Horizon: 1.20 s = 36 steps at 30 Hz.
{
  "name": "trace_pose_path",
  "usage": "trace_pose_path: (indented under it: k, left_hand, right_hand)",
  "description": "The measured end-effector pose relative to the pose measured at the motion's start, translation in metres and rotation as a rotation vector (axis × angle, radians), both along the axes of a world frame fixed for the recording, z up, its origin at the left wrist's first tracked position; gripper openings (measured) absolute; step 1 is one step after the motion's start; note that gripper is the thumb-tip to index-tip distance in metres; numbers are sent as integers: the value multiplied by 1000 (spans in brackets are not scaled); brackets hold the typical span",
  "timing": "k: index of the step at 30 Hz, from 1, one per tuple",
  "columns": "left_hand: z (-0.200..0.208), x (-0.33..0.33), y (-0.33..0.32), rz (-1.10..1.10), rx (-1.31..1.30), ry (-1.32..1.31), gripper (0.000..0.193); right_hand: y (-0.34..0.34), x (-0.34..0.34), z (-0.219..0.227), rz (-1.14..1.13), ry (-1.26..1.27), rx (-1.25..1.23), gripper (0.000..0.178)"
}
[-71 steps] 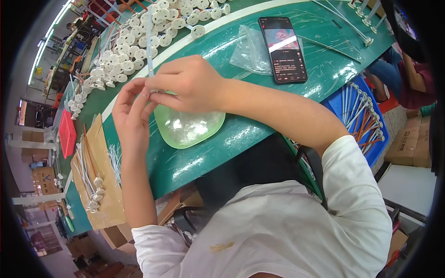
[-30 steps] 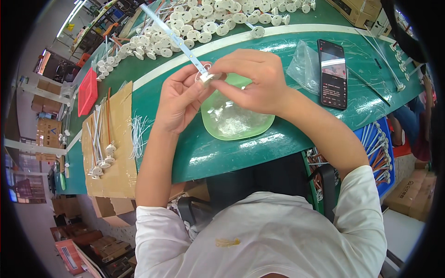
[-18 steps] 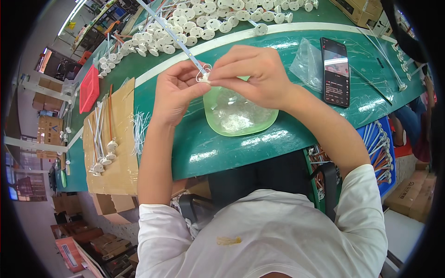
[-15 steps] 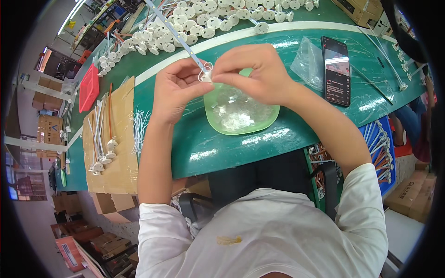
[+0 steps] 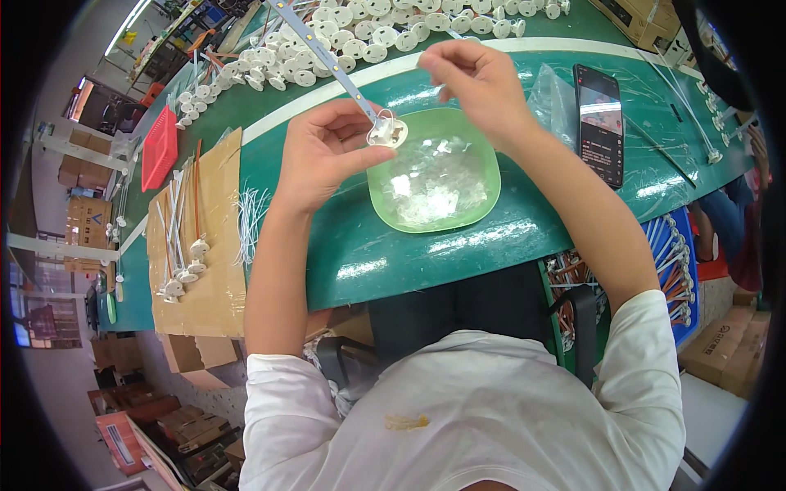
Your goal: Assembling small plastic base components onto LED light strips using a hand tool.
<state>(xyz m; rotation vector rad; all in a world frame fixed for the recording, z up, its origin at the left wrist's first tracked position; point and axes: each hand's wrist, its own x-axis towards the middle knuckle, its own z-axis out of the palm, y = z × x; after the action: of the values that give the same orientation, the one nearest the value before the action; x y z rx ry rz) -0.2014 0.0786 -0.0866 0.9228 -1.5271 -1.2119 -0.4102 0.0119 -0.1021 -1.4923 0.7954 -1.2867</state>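
My left hand (image 5: 327, 155) is closed around the lower end of an LED light strip (image 5: 332, 65). The strip slants up and to the left. At its lower end, by my thumb, is a white round end cap (image 5: 396, 136) with its inner side showing and a thin white wire looping beside it. My right hand (image 5: 485, 92) is raised apart from the cap, above the far right rim of the bowl. Its fingers are loosely bent and apart, with nothing visible between them. Below both hands stands a light green bowl (image 5: 438, 224) holding small clear pieces.
Many white round-capped pieces (image 5: 372, 53) are heaped at the back. A phone (image 5: 598, 123) and a clear plastic bag (image 5: 553, 102) lie right. Left are a cardboard sheet (image 5: 217, 286), white wires (image 5: 249, 225) and a red basket (image 5: 160, 151). A blue crate (image 5: 686, 229) stands lower right.
My right hand has let go of the white end cap and moved up and right. The cap, held with the strip in my left hand, has turned to show its inner side.
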Motion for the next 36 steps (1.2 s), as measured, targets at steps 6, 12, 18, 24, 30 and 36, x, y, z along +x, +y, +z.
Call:
trace_pose_path:
  k: [6, 12, 18, 24, 30, 36]
  left_hand:
    - [1, 2, -2, 47, -28, -50, 43]
    - [1, 11, -6, 143, -136, -145, 40]
    - [-13, 63, -29, 467, -254, -387, 42]
    - [-20, 30, -28, 349, -147, -294, 40]
    - [-21, 11, -12, 269, -175, -283, 40]
    - [-12, -16, -4, 232, -303, -125, 48]
  right_hand:
    - [-26, -13, -5, -270, -50, 26, 19]
    - [-35, -24, -7, -402, -11, 58, 25]
    - [-53, -32, -11, -763, 456, -287, 38]
    - [-37, -21, -24, -540, 1012, -433, 35]
    - [-15, -16, -4, -419, 837, -655, 17]
    - [-17, -13, -14, -376, 621, -798, 23]
